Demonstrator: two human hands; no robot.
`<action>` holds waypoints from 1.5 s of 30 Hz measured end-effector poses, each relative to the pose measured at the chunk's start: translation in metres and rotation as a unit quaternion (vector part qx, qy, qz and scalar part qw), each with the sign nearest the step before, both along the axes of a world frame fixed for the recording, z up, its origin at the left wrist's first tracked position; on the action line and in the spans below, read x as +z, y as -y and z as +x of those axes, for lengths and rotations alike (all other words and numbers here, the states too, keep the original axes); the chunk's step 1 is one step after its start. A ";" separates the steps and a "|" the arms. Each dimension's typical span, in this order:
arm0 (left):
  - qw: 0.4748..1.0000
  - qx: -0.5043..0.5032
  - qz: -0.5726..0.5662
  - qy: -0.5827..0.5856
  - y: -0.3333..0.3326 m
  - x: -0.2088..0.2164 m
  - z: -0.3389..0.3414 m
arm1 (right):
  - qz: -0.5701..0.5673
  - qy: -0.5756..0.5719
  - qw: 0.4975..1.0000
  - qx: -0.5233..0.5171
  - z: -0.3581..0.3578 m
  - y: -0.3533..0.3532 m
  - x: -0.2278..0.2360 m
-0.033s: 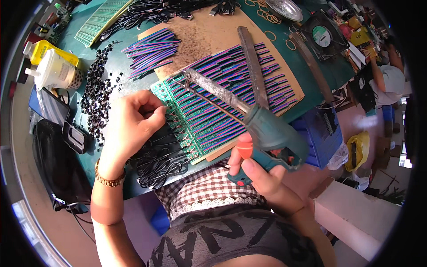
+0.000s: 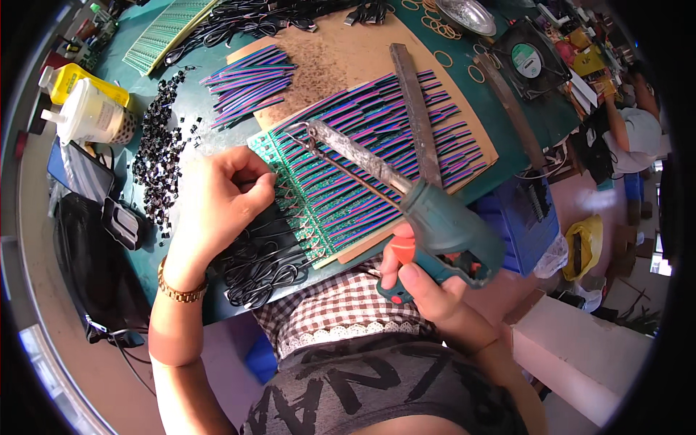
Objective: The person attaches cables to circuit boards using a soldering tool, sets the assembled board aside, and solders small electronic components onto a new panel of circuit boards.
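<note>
My right hand grips a teal soldering gun by its handle, fingers at the red trigger. Its long metal tip points to the upper left, over the top left part of a green circuit board panel. Rows of blue, pink and black wires run rightward from that panel. At the panel's left edge, my left hand is closed in a pinch; whatever lies between its fingertips is hidden. Black cables lie bundled below this hand, with some ends reaching the panel's edge.
A metal bar lies across the wires on a brown board. Small black parts are heaped at left, beside a lidded cup. Loose wires lie behind the panel. A fan stands far right; another person sits beyond.
The soldering gun and my right hand have shifted slightly right and toward me. My left hand keeps its pinch at the panel's edge.
</note>
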State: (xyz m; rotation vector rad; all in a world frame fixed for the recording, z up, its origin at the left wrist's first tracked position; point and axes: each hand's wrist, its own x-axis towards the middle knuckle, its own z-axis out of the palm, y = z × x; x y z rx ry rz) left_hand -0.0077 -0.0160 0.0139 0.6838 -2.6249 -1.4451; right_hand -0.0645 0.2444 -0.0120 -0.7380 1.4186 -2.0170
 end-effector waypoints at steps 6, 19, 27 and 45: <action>0.998 -0.028 -0.031 0.037 -0.002 -0.005 -0.004 | 0.149 -0.200 0.968 -0.010 0.003 -0.030 -0.005; 0.996 -0.035 -0.036 0.074 0.001 0.003 -0.013 | 0.185 -0.076 0.980 0.015 0.009 -0.016 -0.007; 0.993 -0.033 -0.063 0.092 0.003 0.005 -0.015 | 0.169 -0.120 0.977 0.046 0.008 -0.014 -0.006; 0.994 -0.044 -0.057 0.085 0.002 0.007 -0.016 | 0.105 0.130 0.985 -0.034 -0.001 -0.015 0.019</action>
